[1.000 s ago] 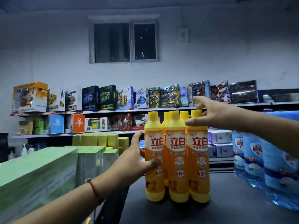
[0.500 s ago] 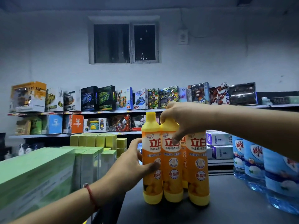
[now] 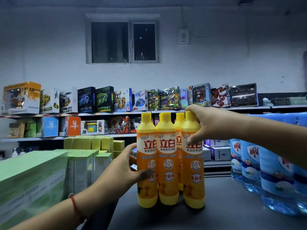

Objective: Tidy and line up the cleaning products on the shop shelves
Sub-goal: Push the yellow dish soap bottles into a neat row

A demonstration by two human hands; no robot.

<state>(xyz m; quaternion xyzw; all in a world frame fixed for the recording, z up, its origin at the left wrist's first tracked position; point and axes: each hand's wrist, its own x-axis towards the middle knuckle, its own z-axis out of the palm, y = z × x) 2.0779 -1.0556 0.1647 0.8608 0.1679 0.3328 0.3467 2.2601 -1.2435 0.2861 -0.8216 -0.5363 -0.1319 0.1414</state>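
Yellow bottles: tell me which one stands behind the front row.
The third bottle from the left. Only its cap and a strip of label show between the second bottle and the rightmost bottle, held by the right hand.

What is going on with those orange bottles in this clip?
A person is straightening a cluster of orange detergent bottles standing on a dark shelf top. The left hand wraps the side of the leftmost bottle, while the right hand has its grip on the neck of the rightmost bottle. Large water jugs stand to the right.

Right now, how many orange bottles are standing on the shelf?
4: left bottle, middle bottle, right bottle in front; back bottle behind them. More may be hidden.
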